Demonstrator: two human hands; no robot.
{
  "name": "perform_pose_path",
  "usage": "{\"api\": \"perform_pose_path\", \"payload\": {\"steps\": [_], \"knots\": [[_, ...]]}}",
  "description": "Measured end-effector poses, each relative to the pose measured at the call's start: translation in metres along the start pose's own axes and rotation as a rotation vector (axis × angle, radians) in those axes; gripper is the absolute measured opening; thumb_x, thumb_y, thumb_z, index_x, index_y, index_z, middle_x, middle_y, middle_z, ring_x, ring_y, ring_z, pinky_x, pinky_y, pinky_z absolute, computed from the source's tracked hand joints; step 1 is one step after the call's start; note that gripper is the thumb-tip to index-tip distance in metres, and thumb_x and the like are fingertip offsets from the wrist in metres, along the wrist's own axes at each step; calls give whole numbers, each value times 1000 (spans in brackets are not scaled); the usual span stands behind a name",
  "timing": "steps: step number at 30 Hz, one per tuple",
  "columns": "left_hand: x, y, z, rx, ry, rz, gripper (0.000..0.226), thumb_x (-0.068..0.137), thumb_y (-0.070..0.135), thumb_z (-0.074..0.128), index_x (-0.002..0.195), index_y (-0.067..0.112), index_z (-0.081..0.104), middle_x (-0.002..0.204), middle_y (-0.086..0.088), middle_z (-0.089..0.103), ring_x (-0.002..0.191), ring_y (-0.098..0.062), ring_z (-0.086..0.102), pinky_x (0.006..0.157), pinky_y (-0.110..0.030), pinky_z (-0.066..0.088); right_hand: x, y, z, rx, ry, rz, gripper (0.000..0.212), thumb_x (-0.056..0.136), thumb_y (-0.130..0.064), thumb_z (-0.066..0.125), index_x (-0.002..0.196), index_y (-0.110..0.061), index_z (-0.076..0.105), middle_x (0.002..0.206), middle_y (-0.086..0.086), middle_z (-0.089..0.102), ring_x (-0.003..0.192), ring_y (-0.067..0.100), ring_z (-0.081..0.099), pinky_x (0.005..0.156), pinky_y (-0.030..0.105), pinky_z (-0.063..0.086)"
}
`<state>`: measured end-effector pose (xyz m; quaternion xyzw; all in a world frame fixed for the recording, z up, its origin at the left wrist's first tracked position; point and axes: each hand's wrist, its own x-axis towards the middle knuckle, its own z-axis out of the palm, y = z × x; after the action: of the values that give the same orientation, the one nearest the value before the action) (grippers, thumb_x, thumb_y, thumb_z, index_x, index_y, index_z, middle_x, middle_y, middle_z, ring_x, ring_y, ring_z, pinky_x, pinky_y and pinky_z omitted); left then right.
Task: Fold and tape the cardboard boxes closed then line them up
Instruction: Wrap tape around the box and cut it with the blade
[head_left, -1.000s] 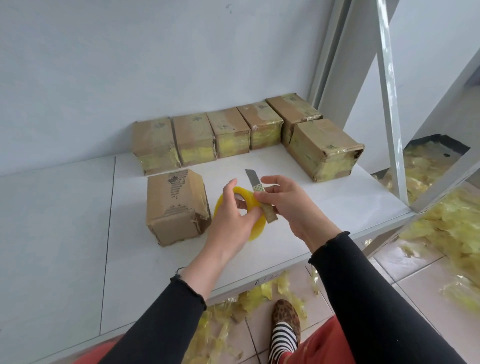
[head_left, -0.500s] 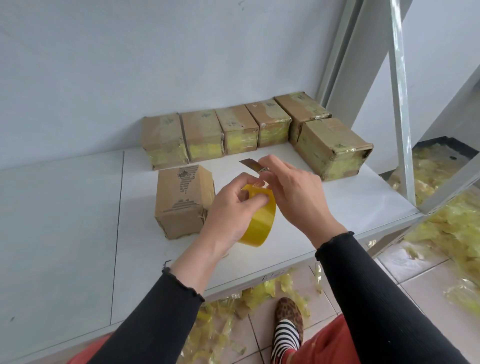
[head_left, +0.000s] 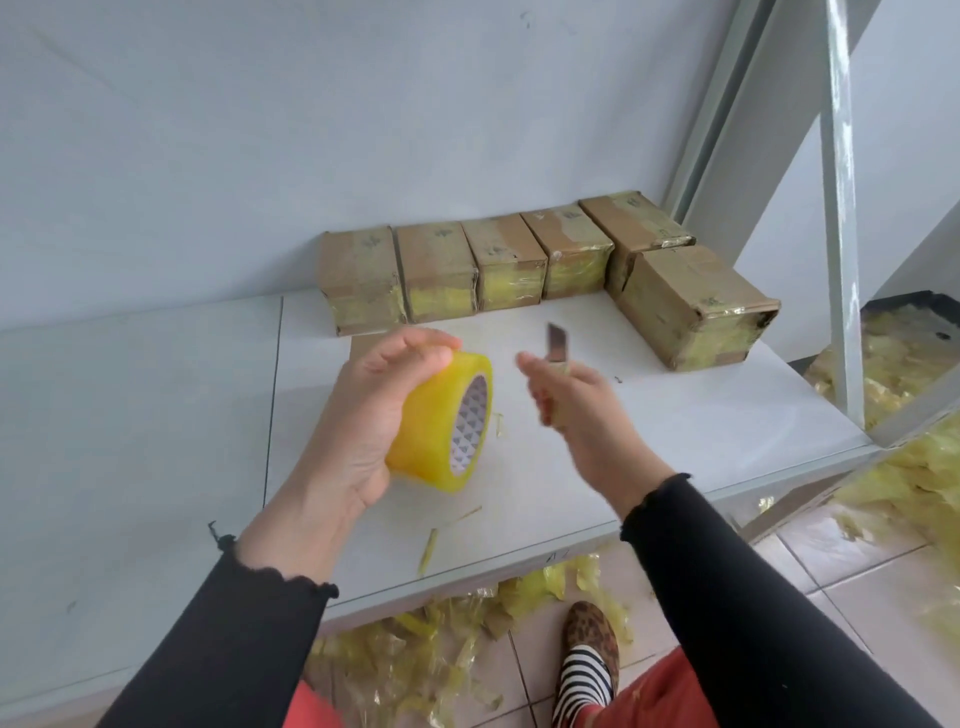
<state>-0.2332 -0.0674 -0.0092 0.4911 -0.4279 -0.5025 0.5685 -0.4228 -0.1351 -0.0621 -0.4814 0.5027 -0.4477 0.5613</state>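
Five taped brown cardboard boxes (head_left: 470, 270) are sitting side by side in a row along the wall at twelve o'clock on the white tabletop (head_left: 675, 431), and a sixth taped cardboard box (head_left: 698, 306) is lying in front of the row's right end, at one o'clock. Above the middle of the tabletop, the left hand (head_left: 363, 421) is holding a yellow roll of packing tape (head_left: 441, 421), with the right hand (head_left: 582, 410) at three o'clock of it, holding a small metal cutter blade (head_left: 557, 341) pointing up.

Yellow tape roll (head_left: 439, 421) with a grey-and-white patterned core; brown boxes (head_left: 467, 270) behind it, patched yellow; black sleeves (head_left: 737, 587).
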Motion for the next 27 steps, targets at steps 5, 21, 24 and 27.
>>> {"api": "perform_pose_path", "payload": {"steps": [5, 21, 24, 27], "knots": [[5, 15, -34, -137, 256, 66, 11, 89, 28, 66, 85, 26, 76, 93, 5, 75, 80, -11, 71, 68, -25, 58, 0, 10, 51, 0, -122, 145, 43, 89, -37, 80, 120, -12, 65, 97, -3, 68, 66, -2, 57, 64, 17, 43], [7, 0, -42, -294, 365, 58, 25, 95, 14, 61, 75, 25, 70, 90, 3, 72, 87, -20, 67, 78, -35, 54, 9, -5, 48, -156, -233, 92, 27, 94, -5, 68, 116, -19, 74, 98, -9, 67, 57, -9, 58, 51, 7, 40], [4, -2, -24, -280, 363, 46, 18, 95, 13, 64, 80, 23, 68, 90, 1, 71, 83, -19, 67, 73, -33, 54, 12, -8, 36, -486, -47, -63, 22, 93, -38, 74, 112, -29, 74, 89, -13, 60, 72, 5, 57, 64, 23, 42], [3, -5, -14, -261, 375, 66, 12, 87, 18, 73, 79, 25, 69, 93, 2, 72, 88, -18, 66, 80, -39, 53, -2, -20, 24, -313, 131, -260, 40, 102, -53, 56, 104, -21, 81, 77, -8, 63, 63, 2, 49, 66, 27, 37]]}}
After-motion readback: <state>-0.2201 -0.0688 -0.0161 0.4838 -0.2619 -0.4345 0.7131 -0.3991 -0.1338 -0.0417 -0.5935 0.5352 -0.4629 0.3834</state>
